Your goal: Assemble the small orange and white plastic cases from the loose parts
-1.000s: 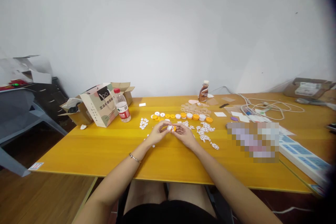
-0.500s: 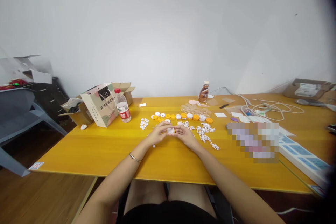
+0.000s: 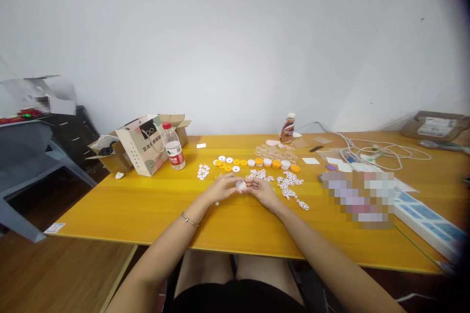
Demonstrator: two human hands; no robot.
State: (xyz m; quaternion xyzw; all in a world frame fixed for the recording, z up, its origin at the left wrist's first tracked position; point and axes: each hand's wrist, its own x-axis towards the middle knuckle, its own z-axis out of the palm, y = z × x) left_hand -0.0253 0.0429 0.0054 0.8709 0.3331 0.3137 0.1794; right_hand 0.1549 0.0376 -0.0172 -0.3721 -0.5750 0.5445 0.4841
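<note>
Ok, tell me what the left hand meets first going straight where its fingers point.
The left hand points rightward: first the small white cap at its fingertips, likely the right hand behind.

— Anything worn on the arms?
— No sleeves. A thin silver metal bangle (image 3: 189, 219) rings the wrist of the left hand (image 3: 220, 188), above the yellow wooden table (image 3: 110, 215).
— And below the table's near edge?
— Black shorts (image 3: 235, 298), bare knees.

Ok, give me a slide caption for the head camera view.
Left hand and right hand hold a white cap at a yellow table, near a row of caps.
</note>
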